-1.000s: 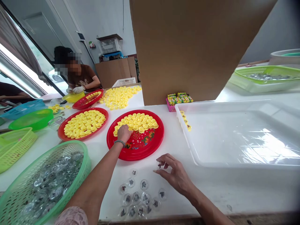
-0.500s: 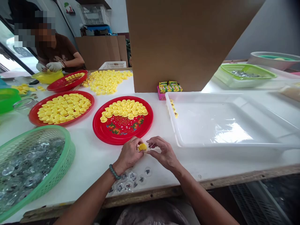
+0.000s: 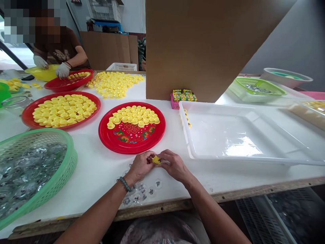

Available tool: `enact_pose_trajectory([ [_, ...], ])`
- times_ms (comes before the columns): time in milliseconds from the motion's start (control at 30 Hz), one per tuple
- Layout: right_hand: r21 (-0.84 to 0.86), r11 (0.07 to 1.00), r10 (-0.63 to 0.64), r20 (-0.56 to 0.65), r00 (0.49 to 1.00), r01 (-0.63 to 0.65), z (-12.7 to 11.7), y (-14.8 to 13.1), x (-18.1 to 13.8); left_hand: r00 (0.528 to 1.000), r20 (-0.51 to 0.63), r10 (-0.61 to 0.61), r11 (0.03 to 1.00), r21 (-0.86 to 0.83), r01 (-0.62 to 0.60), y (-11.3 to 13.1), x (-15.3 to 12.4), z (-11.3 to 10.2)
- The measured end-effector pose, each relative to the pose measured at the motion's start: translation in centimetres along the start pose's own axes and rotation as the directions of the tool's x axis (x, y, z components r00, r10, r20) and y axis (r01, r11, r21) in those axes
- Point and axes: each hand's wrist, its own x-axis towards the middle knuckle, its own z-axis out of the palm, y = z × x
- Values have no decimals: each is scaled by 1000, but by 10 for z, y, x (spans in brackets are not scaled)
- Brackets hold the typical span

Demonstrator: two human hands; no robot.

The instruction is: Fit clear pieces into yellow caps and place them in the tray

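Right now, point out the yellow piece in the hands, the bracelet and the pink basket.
Yellow piece [image 3: 156, 160]: head view, middle of its visible surface.
Bracelet [image 3: 124, 184]: head view, middle of its visible band.
Pink basket [image 3: 174, 105]: head view, front wall.

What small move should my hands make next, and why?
Probably have your right hand press gently on the yellow piece while your left hand steadies it, because the left holds one side and the right is at the other.
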Motion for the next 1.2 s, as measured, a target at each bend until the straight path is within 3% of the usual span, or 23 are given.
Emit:
enact_pose_trajectory([
  [200, -93, 995, -21, 7, 1000, 21, 4, 3, 0, 999, 19, -32, 986, -163, 35, -5, 6, -2],
  [433, -86, 996, -21, 43, 999, 25, 3, 2, 4, 1000, 12, -13, 994, -111, 14, -7, 7, -1],
  [733, -21, 1000, 5, 41, 999, -4, 0, 5, 4, 998, 24, -63, 981, -183, 66, -9, 8, 1],
  [967, -47, 999, 26, 43, 999, -24, -2, 0, 4, 978, 117, -175, 868, -450, 209, 0, 5, 1],
  [1200, 1, 996, 93, 64, 994, -93, -2, -1, 9, 939, 45, -340, 813, -489, 318, 2, 11, 11],
])
